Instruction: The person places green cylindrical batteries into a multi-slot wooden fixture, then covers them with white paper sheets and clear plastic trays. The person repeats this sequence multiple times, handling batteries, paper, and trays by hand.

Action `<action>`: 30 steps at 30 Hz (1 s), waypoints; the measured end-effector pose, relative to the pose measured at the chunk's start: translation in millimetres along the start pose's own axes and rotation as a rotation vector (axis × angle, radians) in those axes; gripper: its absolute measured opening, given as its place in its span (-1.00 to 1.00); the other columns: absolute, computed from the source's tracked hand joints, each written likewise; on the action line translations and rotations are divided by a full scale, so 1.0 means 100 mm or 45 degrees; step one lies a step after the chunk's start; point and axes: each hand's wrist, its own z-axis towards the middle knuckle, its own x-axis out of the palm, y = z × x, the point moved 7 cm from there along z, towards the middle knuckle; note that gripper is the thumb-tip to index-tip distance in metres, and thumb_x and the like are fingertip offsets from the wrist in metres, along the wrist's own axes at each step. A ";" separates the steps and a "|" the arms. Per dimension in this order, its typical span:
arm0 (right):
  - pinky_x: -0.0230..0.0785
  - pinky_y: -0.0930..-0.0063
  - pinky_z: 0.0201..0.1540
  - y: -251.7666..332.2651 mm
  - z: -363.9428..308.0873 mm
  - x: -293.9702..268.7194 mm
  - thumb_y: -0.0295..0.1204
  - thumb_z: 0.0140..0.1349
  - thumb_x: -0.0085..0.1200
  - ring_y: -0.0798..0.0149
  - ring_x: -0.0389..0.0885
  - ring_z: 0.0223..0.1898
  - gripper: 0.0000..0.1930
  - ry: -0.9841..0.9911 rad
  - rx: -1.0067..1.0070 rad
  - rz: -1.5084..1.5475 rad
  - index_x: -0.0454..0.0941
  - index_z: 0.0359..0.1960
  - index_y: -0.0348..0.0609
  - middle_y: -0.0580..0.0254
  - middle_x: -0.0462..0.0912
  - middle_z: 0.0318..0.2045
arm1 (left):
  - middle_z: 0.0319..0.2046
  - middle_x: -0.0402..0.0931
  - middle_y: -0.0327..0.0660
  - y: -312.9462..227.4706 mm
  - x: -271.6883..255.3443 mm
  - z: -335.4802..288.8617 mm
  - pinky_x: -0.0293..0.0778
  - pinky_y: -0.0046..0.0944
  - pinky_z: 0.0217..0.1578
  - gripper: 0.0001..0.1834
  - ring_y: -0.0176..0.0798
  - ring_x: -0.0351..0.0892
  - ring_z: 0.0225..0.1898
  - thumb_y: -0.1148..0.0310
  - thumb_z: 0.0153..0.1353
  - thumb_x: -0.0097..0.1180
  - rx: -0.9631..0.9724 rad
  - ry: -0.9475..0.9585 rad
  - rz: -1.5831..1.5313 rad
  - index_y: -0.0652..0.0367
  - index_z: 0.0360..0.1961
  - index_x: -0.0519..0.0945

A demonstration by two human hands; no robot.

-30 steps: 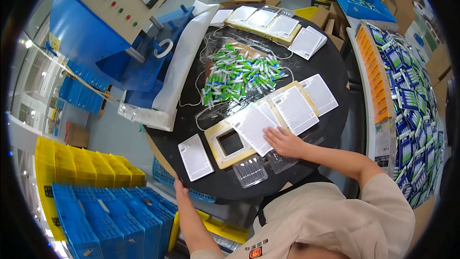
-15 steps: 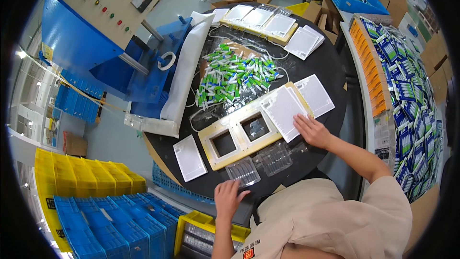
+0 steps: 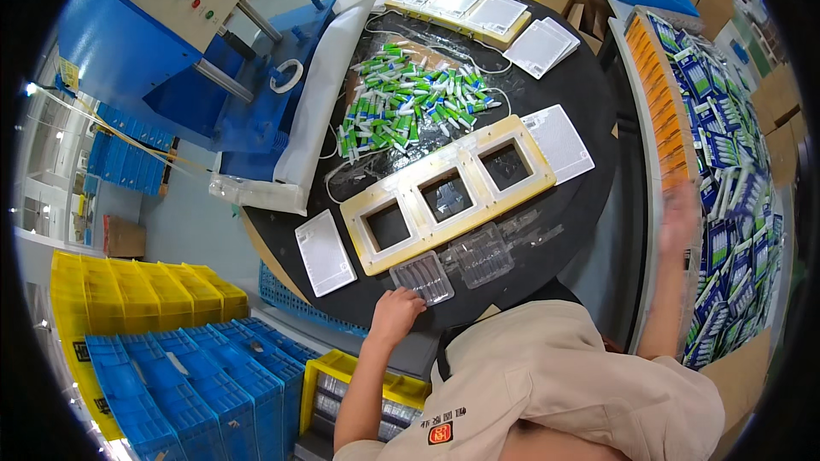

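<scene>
My left hand (image 3: 397,314) is at the table's near edge, its fingers curled over the near corner of a clear ribbed plastic blister tray (image 3: 424,278). A second clear blister tray (image 3: 483,256) lies beside it. Just beyond sits a yellow-edged frame (image 3: 448,195) with three square openings. My right hand (image 3: 679,218) is smeared by motion at the right, over the edge of a bin heaped with blue-and-green carded packs (image 3: 717,145); its fingers cannot be made out. Some packs near it are blurred.
Small green-and-white tubes (image 3: 410,102) lie heaped mid-table. White cards (image 3: 325,253) lie left of the frame, with another stack (image 3: 557,145) at its right. A second loaded frame (image 3: 457,8) is at the back. A blue machine (image 3: 154,68) stands left; crates (image 3: 188,384) stand lower left.
My right hand has left the white cards on the frame and swung right to the bin; those cards are gone from the frame. My left hand has closed on the tray's edge.
</scene>
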 end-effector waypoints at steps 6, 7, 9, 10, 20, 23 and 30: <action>0.53 0.18 -0.10 -1.38 -2.22 2.00 -0.18 -0.01 0.43 0.06 0.66 -0.09 -0.58 1.916 -0.597 -1.422 0.67 -0.14 -0.08 0.19 0.65 -0.23 | -0.39 0.56 -0.26 -0.12 -0.08 -0.03 0.43 -0.15 -0.14 -0.93 -0.18 0.58 -0.19 0.37 0.19 0.20 0.022 -0.126 0.138 0.08 -0.42 0.65; 0.51 0.16 -0.10 -1.49 -2.41 2.08 -0.17 0.00 0.42 0.05 0.64 -0.08 -0.61 2.146 -0.814 -1.460 0.68 -0.17 -0.06 0.21 0.63 -0.28 | -0.39 0.55 -0.25 -0.14 -0.09 -0.05 0.43 -0.15 -0.14 -0.93 -0.18 0.57 -0.19 0.38 0.19 0.20 -0.005 -0.159 0.145 0.09 -0.42 0.64; 0.50 0.14 -0.10 -1.69 -2.49 2.09 -0.20 0.07 0.38 0.06 0.63 -0.09 -0.69 2.312 -0.722 -1.539 0.67 -0.22 -0.07 0.23 0.61 -0.30 | -0.39 0.55 -0.25 -0.16 -0.14 -0.10 0.44 -0.14 -0.13 -0.95 -0.17 0.57 -0.20 0.40 0.18 0.21 -0.057 -0.249 0.105 0.09 -0.42 0.63; 0.50 0.13 -0.10 -1.77 -2.48 2.06 -0.22 0.10 0.36 0.06 0.63 -0.09 -0.73 2.395 -0.681 -1.577 0.67 -0.25 -0.07 0.24 0.60 -0.31 | -0.38 0.55 -0.25 -0.17 -0.16 -0.12 0.44 -0.13 -0.13 -0.96 -0.16 0.57 -0.21 0.41 0.18 0.21 -0.084 -0.313 0.053 0.09 -0.41 0.63; 0.53 0.14 -0.16 -1.86 -2.33 2.10 -0.32 0.19 0.30 0.07 0.65 -0.10 -0.85 2.647 -0.412 -1.290 0.72 -0.30 -0.10 0.24 0.60 -0.32 | -0.48 0.61 -0.18 -0.18 -0.18 -0.24 0.49 -0.10 -0.27 -0.85 -0.04 0.61 -0.38 0.50 0.13 0.31 -0.174 -0.661 -0.151 0.11 -0.27 0.62; 0.54 0.16 -0.15 -1.85 -2.34 2.08 -0.33 0.19 0.30 0.08 0.65 -0.12 -0.85 2.657 -0.501 -1.309 0.73 -0.28 -0.10 0.25 0.61 -0.32 | -0.45 0.65 -0.19 -0.12 -0.27 -0.32 0.51 -0.14 -0.27 -0.80 -0.05 0.64 -0.37 0.54 0.06 0.36 -0.266 -0.757 -0.320 0.10 -0.28 0.64; 0.56 0.19 -0.17 -1.87 -2.28 2.13 -0.35 0.23 0.22 0.12 0.65 -0.13 -0.88 2.705 -0.330 -1.245 0.70 -0.36 -0.12 0.25 0.59 -0.34 | -0.43 0.67 -0.22 -0.06 -0.14 -0.29 0.50 -0.16 -0.22 -0.79 -0.08 0.65 -0.35 0.57 0.00 0.38 -0.354 -0.675 -0.526 0.11 -0.33 0.65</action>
